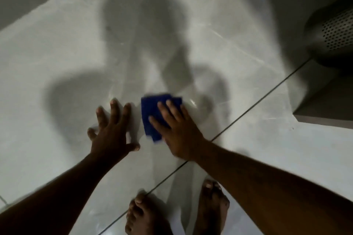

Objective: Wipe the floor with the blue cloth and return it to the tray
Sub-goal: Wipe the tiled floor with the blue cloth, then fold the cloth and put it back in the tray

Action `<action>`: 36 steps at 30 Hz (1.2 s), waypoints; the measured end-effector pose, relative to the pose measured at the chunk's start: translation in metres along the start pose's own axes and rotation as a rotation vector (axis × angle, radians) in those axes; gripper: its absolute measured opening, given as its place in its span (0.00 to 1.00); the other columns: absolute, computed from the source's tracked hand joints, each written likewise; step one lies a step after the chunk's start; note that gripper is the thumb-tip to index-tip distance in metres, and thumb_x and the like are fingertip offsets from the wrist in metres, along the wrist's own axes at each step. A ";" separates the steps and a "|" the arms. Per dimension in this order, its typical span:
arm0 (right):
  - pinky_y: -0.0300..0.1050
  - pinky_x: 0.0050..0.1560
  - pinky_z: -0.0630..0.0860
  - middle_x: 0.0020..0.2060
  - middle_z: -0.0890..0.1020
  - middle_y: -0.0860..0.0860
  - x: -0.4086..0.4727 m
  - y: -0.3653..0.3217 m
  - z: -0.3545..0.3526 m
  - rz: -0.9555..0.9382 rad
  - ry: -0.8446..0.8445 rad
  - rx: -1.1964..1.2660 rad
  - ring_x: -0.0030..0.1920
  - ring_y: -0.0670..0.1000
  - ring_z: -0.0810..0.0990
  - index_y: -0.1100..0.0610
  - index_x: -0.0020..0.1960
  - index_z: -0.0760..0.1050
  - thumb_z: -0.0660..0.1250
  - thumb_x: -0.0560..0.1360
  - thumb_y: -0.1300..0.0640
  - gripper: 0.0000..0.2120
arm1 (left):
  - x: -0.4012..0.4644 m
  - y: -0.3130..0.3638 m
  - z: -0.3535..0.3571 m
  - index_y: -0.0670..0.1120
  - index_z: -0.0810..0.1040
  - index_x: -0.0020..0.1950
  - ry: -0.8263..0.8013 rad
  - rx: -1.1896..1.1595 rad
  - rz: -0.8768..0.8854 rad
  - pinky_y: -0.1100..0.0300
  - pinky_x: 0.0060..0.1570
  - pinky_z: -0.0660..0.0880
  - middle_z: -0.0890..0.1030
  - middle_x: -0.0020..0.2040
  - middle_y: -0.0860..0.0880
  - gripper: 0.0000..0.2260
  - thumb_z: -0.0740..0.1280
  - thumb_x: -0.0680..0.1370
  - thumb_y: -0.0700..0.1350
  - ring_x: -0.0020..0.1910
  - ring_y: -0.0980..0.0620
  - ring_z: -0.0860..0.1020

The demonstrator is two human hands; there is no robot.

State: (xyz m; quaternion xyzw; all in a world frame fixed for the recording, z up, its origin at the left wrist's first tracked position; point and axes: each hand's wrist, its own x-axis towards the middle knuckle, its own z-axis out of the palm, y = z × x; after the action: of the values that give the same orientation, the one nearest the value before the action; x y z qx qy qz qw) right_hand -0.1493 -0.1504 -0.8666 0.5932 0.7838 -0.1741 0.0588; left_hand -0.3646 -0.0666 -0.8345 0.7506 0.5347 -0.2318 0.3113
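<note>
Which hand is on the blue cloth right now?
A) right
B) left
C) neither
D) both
A: the right hand lies flat on the blue cloth, pressing it to the floor; the left hand rests spread on bare tile beside it.

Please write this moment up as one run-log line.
phase: wiping | right hand: flat on blue cloth, pressing it to floor | left hand: spread on floor, no grip | tray: not visible
</note>
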 end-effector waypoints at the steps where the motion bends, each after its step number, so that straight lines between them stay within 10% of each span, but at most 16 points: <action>1: 0.69 0.75 0.54 0.79 0.56 0.60 -0.034 0.007 0.005 -0.105 -0.051 -0.020 0.78 0.66 0.52 0.48 0.79 0.55 0.64 0.75 0.51 0.35 | 0.000 0.000 0.000 0.60 0.36 0.77 0.001 -0.007 0.000 0.22 0.64 0.57 0.31 0.79 0.48 0.59 0.78 0.62 0.60 0.76 0.34 0.34; 4: 0.70 0.69 0.66 0.76 0.65 0.61 -0.080 0.080 -0.006 -0.204 -0.068 -0.125 0.75 0.68 0.63 0.50 0.76 0.64 0.67 0.73 0.51 0.33 | 0.000 -0.001 0.002 0.61 0.37 0.76 0.019 -0.023 0.002 0.22 0.63 0.57 0.32 0.79 0.49 0.59 0.79 0.62 0.60 0.76 0.34 0.34; 7: 0.68 0.67 0.68 0.76 0.63 0.65 -0.046 0.141 -0.024 0.189 0.021 -0.140 0.73 0.71 0.64 0.52 0.77 0.61 0.67 0.74 0.49 0.34 | 0.004 -0.003 0.005 0.62 0.36 0.76 0.012 -0.010 0.009 0.22 0.61 0.58 0.32 0.79 0.49 0.60 0.79 0.61 0.61 0.75 0.33 0.34; 10: 0.66 0.71 0.61 0.78 0.57 0.63 0.025 0.118 -0.040 0.644 0.114 0.088 0.76 0.69 0.56 0.53 0.79 0.57 0.63 0.76 0.52 0.34 | 0.004 -0.003 0.005 0.61 0.36 0.76 0.009 -0.007 -0.005 0.21 0.61 0.58 0.32 0.79 0.49 0.60 0.79 0.61 0.60 0.76 0.33 0.34; 13: 0.65 0.70 0.61 0.76 0.63 0.65 0.029 0.044 -0.029 0.480 0.133 0.176 0.74 0.70 0.61 0.55 0.75 0.65 0.65 0.73 0.59 0.31 | 0.003 0.003 0.002 0.60 0.37 0.77 -0.007 0.009 -0.027 0.21 0.63 0.56 0.31 0.79 0.49 0.59 0.79 0.62 0.59 0.76 0.33 0.34; 19: 0.52 0.71 0.68 0.71 0.73 0.60 -0.059 -0.061 -0.050 0.511 -0.376 0.763 0.72 0.62 0.69 0.57 0.72 0.70 0.63 0.78 0.64 0.22 | -0.034 0.042 -0.036 0.55 0.36 0.77 -0.060 0.105 -0.119 0.23 0.68 0.48 0.40 0.81 0.44 0.50 0.70 0.72 0.61 0.78 0.36 0.39; 23: 0.41 0.66 0.72 0.69 0.77 0.56 -0.083 -0.079 -0.167 0.763 -0.287 0.945 0.67 0.54 0.76 0.52 0.75 0.66 0.62 0.80 0.61 0.24 | -0.119 0.082 -0.102 0.48 0.45 0.79 -0.050 -0.069 -0.171 0.32 0.72 0.49 0.51 0.80 0.41 0.36 0.57 0.79 0.62 0.79 0.38 0.48; 28: 0.35 0.58 0.74 0.65 0.80 0.52 -0.130 -0.134 -0.401 0.732 -0.007 1.007 0.62 0.51 0.80 0.49 0.75 0.65 0.62 0.81 0.58 0.23 | -0.280 0.157 -0.259 0.42 0.82 0.56 -0.195 -1.066 -0.302 0.55 0.56 0.69 0.81 0.53 0.43 0.35 0.47 0.76 0.68 0.55 0.45 0.77; 32: 0.47 0.75 0.64 0.78 0.64 0.51 -0.179 -0.177 -0.574 0.587 0.118 0.950 0.76 0.50 0.64 0.53 0.79 0.56 0.57 0.83 0.60 0.26 | -0.404 0.203 -0.388 0.47 0.82 0.58 -0.267 -1.476 -0.129 0.52 0.61 0.74 0.85 0.54 0.44 0.32 0.58 0.70 0.70 0.56 0.47 0.82; 36: 0.50 0.78 0.58 0.80 0.57 0.54 -0.221 -0.202 -0.706 0.394 0.150 0.769 0.79 0.52 0.56 0.56 0.80 0.48 0.61 0.80 0.56 0.34 | -0.494 0.225 -0.494 0.42 0.78 0.64 -0.169 -1.560 0.116 0.48 0.59 0.77 0.84 0.58 0.39 0.21 0.69 0.75 0.51 0.58 0.41 0.82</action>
State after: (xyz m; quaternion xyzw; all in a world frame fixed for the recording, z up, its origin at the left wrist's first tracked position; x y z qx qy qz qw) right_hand -0.1971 -0.1569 -0.1014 0.7210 0.5361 -0.3950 -0.1915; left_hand -0.3024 -0.0913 -0.1033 0.3217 0.4775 0.1710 0.7995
